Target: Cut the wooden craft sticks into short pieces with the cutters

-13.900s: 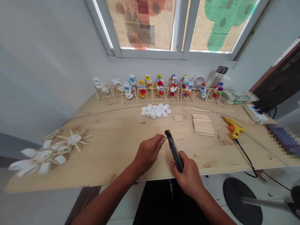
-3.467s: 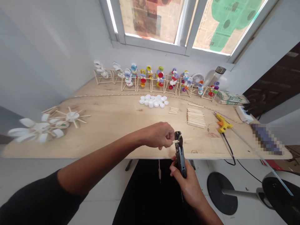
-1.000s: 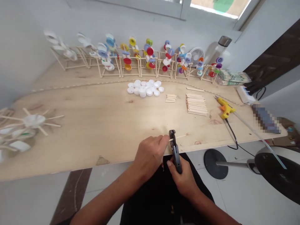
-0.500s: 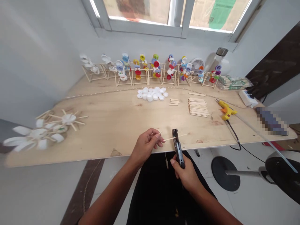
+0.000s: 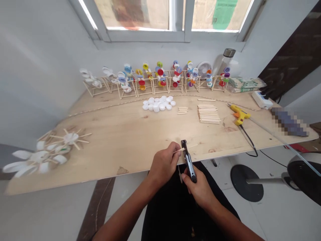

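Your right hand (image 5: 200, 185) was wrapped round the pliers (image 5: 190, 165), tilted away from you, probably to keep the jaws in sight. Your left hand (image 5: 163, 164) pinched a thin stick (image 5: 181, 149) at the jaws, seemingly to steady it (whether they bit, I couldn't tell). Beyond, on the table (image 5: 112, 134), short sticks (image 5: 183, 110) lay between white caps (image 5: 156, 107) and longer sticks (image 5: 208, 115), apparently sorted for easy reach. Farthest, colourful cap wheels (image 5: 160, 71) stood in a row.
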### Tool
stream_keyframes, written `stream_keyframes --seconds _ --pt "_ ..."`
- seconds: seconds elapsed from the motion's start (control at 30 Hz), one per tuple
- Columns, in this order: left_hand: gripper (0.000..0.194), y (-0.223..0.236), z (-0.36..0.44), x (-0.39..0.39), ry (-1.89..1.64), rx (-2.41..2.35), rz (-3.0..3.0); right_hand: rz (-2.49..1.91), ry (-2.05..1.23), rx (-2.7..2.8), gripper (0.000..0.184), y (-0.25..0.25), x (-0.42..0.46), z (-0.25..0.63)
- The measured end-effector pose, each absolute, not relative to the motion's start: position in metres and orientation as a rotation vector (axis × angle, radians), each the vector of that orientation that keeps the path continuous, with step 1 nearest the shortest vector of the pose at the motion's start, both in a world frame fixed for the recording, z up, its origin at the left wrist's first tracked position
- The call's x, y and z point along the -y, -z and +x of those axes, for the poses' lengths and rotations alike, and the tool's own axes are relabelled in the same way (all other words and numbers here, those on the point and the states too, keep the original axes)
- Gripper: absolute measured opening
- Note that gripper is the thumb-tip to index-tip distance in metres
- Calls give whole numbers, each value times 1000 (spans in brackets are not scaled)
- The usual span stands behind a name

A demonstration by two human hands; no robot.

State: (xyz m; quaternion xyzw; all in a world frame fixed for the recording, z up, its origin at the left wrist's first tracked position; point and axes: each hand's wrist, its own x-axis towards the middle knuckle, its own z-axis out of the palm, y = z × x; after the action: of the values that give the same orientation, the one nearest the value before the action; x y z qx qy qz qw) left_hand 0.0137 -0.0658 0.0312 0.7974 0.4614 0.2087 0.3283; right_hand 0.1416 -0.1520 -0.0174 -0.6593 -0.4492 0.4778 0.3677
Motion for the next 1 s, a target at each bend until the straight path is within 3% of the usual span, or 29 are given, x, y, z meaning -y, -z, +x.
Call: stream_keyframes --seconds 0.23,0.47,0.83,1.0 --pt "16 -16 10 59 -561 -1087 2788 -1689 -1267 1166 9 12 153 144" --pt "20 -13 4 44 -643 -848 3023 -1713 -1268 1167 6 10 150 145" --pt "14 -13 4 52 -836 -917 2705 -1690 -1257 1177 8 12 148 143" --pt "10 -12 1 49 -756 -930 2386 -1692 -1290 1219 8 10 147 145"
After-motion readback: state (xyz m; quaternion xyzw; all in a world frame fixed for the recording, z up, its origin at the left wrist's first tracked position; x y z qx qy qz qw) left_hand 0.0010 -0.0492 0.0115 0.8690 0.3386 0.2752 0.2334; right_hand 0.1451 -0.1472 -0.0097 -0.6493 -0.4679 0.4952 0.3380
